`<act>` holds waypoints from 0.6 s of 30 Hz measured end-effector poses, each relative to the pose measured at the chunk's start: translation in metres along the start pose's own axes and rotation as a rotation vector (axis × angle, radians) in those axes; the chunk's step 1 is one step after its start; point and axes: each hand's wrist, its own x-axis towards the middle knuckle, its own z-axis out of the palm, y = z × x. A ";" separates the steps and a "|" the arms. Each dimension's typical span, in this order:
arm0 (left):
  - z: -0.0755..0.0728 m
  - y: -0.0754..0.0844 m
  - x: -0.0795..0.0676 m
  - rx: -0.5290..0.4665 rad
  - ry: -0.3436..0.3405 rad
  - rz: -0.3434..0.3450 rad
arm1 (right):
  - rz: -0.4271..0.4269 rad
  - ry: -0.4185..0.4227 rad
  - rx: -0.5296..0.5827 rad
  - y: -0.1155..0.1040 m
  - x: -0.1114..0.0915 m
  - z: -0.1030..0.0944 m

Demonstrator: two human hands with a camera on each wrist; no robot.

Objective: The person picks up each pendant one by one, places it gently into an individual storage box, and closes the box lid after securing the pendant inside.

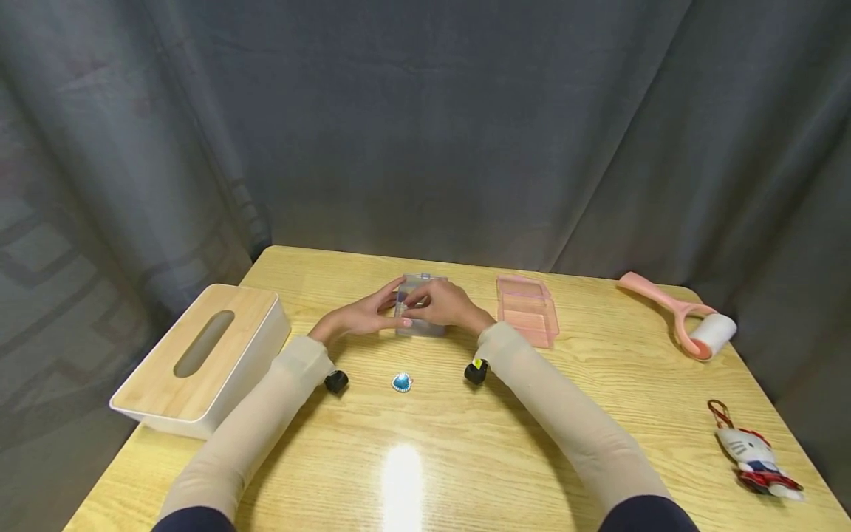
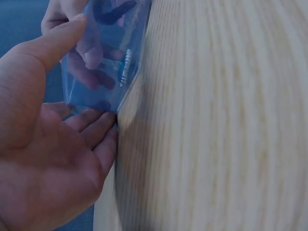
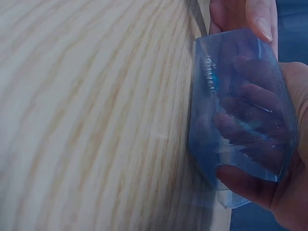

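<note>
A small clear bluish plastic box (image 1: 422,330) stands on the table with its lid raised at the back. My left hand (image 1: 364,312) holds its left side, thumb at the near edge and fingers round toward the far side. My right hand (image 1: 444,301) reaches over the box from the right, its fingers bent downward inside. Through the clear wall in the right wrist view, a blue gem piece with a beaded edge (image 3: 210,74) lies low in the box, apart from the right thumb (image 3: 245,185). Nearer me on the table lies a blue heart-shaped gem (image 1: 402,382) with a beaded rim.
A pink clear box (image 1: 527,310) lies with its lid open to the right of the hands. At the left is a white tissue box (image 1: 249,362) with a wooden top. A pink lint roller (image 1: 665,303) and a plush cat keychain (image 1: 754,458) lie at the right.
</note>
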 end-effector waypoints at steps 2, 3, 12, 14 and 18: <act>0.000 0.000 0.000 -0.010 0.000 -0.001 | -0.015 -0.003 0.007 -0.001 -0.002 -0.003; 0.000 0.000 0.000 -0.014 0.000 -0.004 | -0.023 -0.005 0.005 -0.003 -0.004 -0.005; -0.003 -0.001 0.003 -0.009 0.017 -0.010 | -0.044 0.007 0.056 -0.026 -0.039 -0.046; -0.003 0.001 0.005 -0.012 0.024 -0.004 | -0.063 0.005 0.079 -0.030 -0.049 -0.053; -0.003 0.001 0.007 0.000 0.025 0.004 | -0.089 -0.023 0.124 -0.039 -0.070 -0.049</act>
